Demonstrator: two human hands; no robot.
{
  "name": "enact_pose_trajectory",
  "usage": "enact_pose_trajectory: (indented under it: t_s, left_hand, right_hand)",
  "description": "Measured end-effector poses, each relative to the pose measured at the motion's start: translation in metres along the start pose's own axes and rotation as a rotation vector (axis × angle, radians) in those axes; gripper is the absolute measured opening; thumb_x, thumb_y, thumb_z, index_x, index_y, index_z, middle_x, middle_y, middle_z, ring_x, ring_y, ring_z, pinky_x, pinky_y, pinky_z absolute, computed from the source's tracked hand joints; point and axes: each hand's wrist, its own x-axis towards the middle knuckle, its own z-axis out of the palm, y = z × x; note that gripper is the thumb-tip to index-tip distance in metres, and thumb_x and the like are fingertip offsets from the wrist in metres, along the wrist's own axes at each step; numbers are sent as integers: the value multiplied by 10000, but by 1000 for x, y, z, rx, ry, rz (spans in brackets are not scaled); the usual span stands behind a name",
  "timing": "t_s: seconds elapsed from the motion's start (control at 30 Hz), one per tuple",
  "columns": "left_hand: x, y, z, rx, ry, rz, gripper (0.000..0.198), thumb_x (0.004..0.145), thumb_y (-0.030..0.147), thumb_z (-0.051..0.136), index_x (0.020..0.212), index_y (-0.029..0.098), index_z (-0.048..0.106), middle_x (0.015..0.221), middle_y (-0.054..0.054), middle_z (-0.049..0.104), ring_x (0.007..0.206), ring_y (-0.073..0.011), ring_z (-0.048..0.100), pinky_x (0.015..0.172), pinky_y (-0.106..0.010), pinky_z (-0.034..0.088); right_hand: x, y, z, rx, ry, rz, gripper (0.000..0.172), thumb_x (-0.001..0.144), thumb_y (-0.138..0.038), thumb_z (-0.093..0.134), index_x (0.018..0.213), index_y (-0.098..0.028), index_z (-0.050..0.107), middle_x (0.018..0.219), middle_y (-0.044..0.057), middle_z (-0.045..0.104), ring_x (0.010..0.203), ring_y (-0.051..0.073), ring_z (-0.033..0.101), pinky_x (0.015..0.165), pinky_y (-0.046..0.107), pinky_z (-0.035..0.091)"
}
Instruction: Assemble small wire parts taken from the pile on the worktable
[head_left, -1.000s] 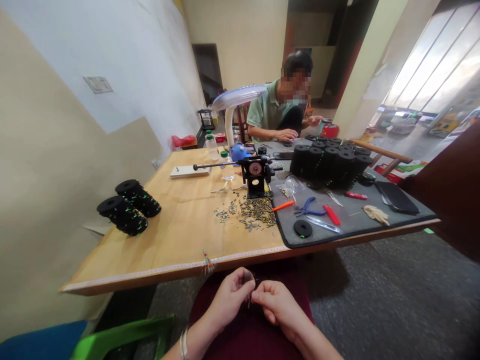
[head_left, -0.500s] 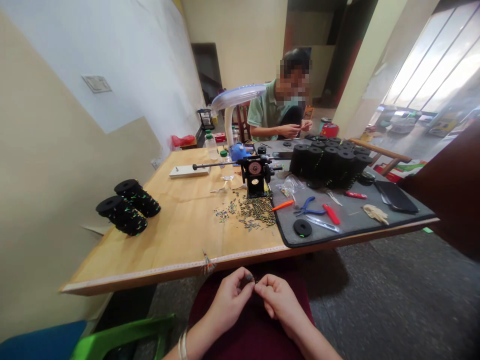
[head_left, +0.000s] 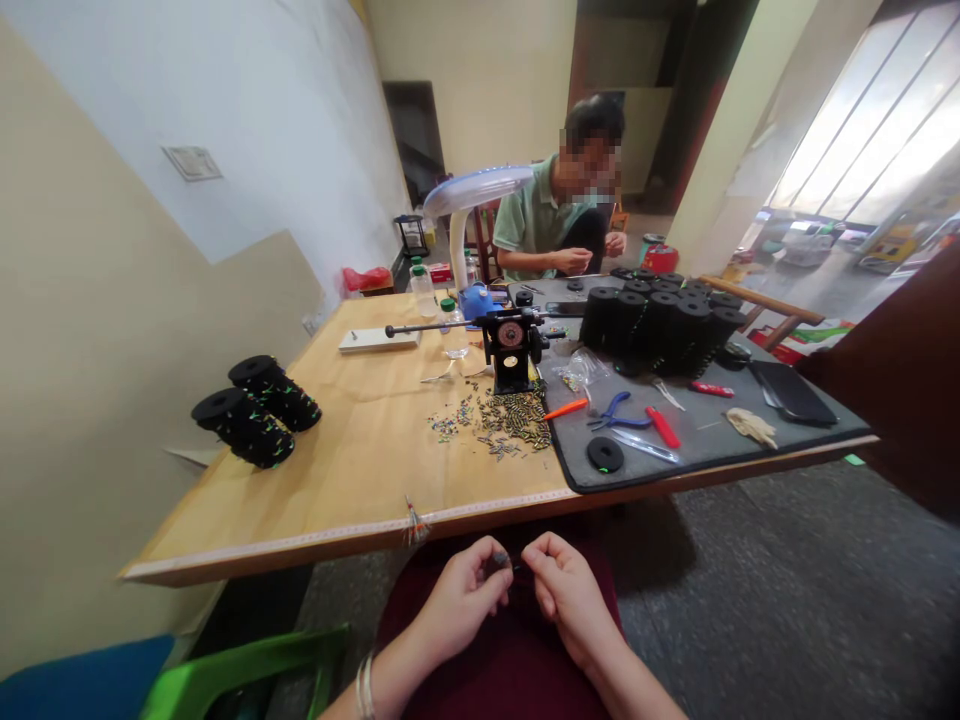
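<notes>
My left hand (head_left: 461, 595) and my right hand (head_left: 566, 590) are held together over my lap, just below the near edge of the wooden table (head_left: 352, 470). Both are closed in a pinch on a small dark piece (head_left: 500, 559) between the fingertips; a thin dark thread seems to run between them. A silver bangle is on my left wrist. A small tuft of thread (head_left: 415, 522) hangs at the table's edge above my hands. A heap of small beads (head_left: 502, 420) lies on the table beyond it.
A black hand-crank winder (head_left: 511, 347) stands mid-table. A grey mat (head_left: 705, 440) bears black spools (head_left: 660, 320), blue pliers (head_left: 619, 412), red tools and a black disc (head_left: 604, 455). Two black spools (head_left: 255, 410) lie left. Another person (head_left: 562, 215) sits at the far end. A green chair (head_left: 240, 680) stands lower left.
My hands have risen slightly and my right fingers have shifted along the small piece. The person at the far end has drawn both hands together near the chest.
</notes>
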Motion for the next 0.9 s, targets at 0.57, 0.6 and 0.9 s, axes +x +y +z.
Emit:
enact_pose_trajectory:
  t_s: [0.57, 0.6, 0.9]
  left_hand:
    - [5, -1, 2, -51, 12, -5, 72, 703, 203, 575, 676, 180, 513, 480, 63, 479, 424, -85, 414, 446, -200, 345]
    - [5, -3, 2, -32, 25, 9, 52, 698, 186, 562, 675, 180, 515, 492, 64, 470, 432, -86, 405, 449, -202, 340]
    - [5, 1, 3, 108, 120, 84, 66, 677, 191, 597, 616, 166, 591, 563, 26, 532, 560, -122, 431, 556, -224, 343]
  right_hand:
    - [1, 4, 1, 6, -24, -46, 397, 738, -557, 624, 706, -198, 457, 322, -151, 331, 301, 31, 167, 341, 188, 93]
    - [1, 5, 1, 4, -25, -47, 395, 741, -555, 622, 707, -199, 456, 322, -152, 329, 301, 31, 168, 342, 188, 95]
    - [0, 2, 4, -50, -56, -34, 385, 742, -550, 609, 706, -196, 464, 329, -144, 340, 316, 41, 188, 362, 199, 98]
